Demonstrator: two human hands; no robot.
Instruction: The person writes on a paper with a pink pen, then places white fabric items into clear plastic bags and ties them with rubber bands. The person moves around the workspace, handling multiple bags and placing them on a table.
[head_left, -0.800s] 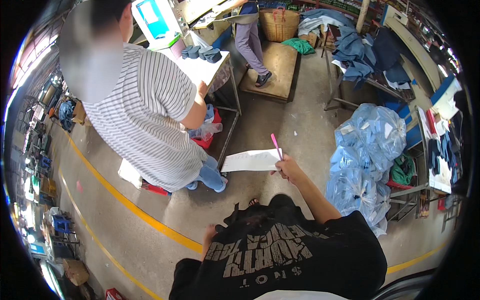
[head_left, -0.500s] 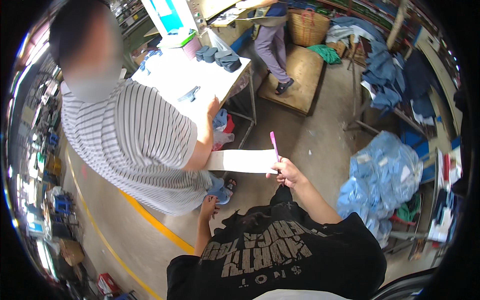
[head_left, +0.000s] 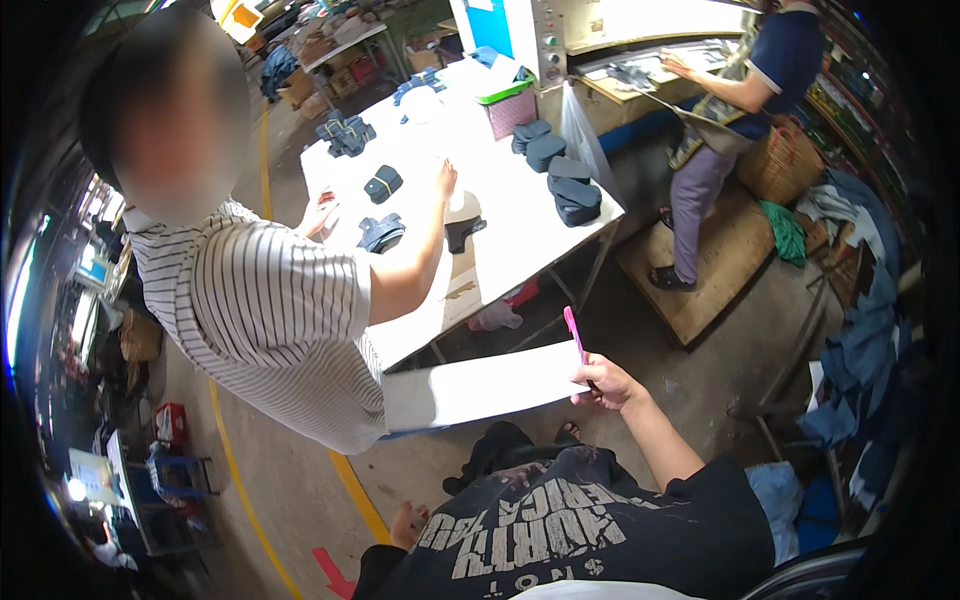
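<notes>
My right hand [head_left: 606, 384] is closed on the near right end of a long white sheet [head_left: 490, 388], pinching a pink pen [head_left: 572, 332] along with it. The pen points up past the sheet's edge. The sheet's other end reaches to the striped shirt of a co-worker [head_left: 260, 290] at the left. My left hand [head_left: 408, 522] hangs low beside my black shirt; its fingers are too small and blurred to read. The co-worker's bare hands are over the white table [head_left: 415, 335], among bundles of dark cut fabric pieces [head_left: 382, 184].
Stacks of dark pieces [head_left: 570, 190] and a pink basket with a green rim [head_left: 510, 108] stand on the table. Beyond, another person [head_left: 710, 150] stands on a wooden platform [head_left: 720, 270]. Denim heaps [head_left: 860, 310] line the right; yellow lines [head_left: 360, 500] mark the floor.
My view has swung left and up, showing more of the table. My right hand still holds the sheet and pen. The co-worker's arm now stretches farther over the table. My left hand appears lower.
</notes>
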